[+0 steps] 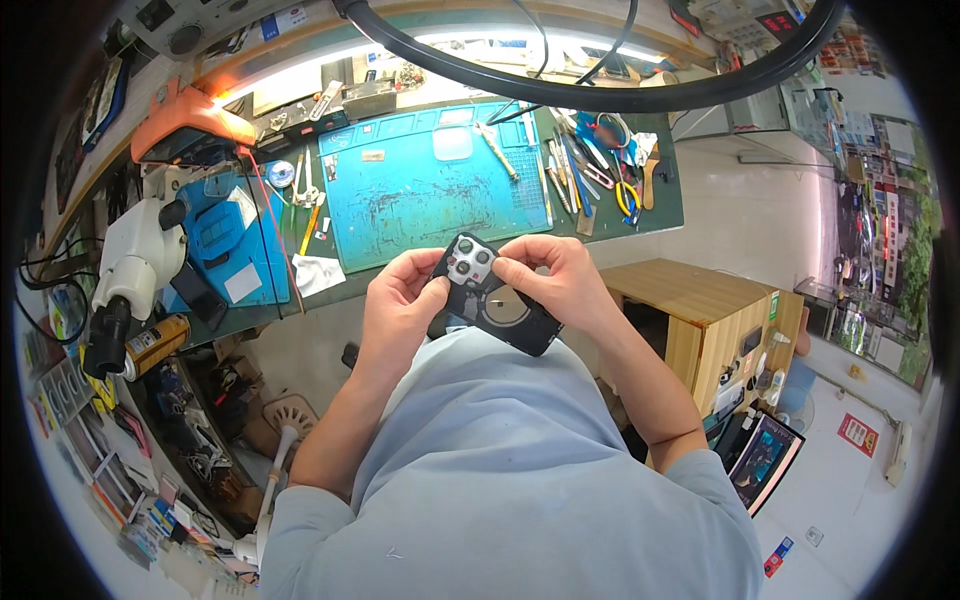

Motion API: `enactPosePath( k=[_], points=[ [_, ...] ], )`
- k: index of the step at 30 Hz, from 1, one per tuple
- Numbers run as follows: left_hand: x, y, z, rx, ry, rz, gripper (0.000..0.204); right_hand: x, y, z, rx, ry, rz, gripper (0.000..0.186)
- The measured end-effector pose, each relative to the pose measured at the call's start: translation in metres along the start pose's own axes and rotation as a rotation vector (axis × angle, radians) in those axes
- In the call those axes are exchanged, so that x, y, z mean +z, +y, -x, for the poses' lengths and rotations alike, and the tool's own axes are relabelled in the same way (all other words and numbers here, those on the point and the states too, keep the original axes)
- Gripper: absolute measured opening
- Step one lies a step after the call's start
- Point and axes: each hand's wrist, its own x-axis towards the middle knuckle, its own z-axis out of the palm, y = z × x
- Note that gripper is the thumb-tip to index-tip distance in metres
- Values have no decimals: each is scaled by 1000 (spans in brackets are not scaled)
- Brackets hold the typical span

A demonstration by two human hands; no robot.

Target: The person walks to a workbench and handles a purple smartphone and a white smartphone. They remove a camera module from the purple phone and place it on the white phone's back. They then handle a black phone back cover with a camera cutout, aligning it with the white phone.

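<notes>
A black phone [497, 305] with its back up, a silver camera block with several lenses at its top corner and a round ring on its back, is held in front of my chest. My left hand [400, 300] grips its left edge, thumb near the camera block. My right hand [553, 277] holds the top right side, fingertips touching beside the lenses. The phone hangs just off the near edge of the workbench.
On the green bench lie a blue repair mat [430, 185], tweezers and pliers [590, 175], a smaller blue mat [225, 240], a white cloth [316, 272], a white microscope [130, 265] and a spray can [152, 345]. A wooden cabinet [700, 315] stands at my right.
</notes>
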Motion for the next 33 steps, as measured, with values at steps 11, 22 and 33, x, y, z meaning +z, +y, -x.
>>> enactPosePath(
  k=[11,22,33],
  points=[
    [-3,-1,3,-16,-7,2,23,2,1,3,-6,-4,-65,19],
    [-3,2,5,-18,-21,-13,24,1,0,8,-26,14,-21,20],
    [0,2,12,220,14,-202,20,3,0,9,-341,66,128,15]
  ],
)
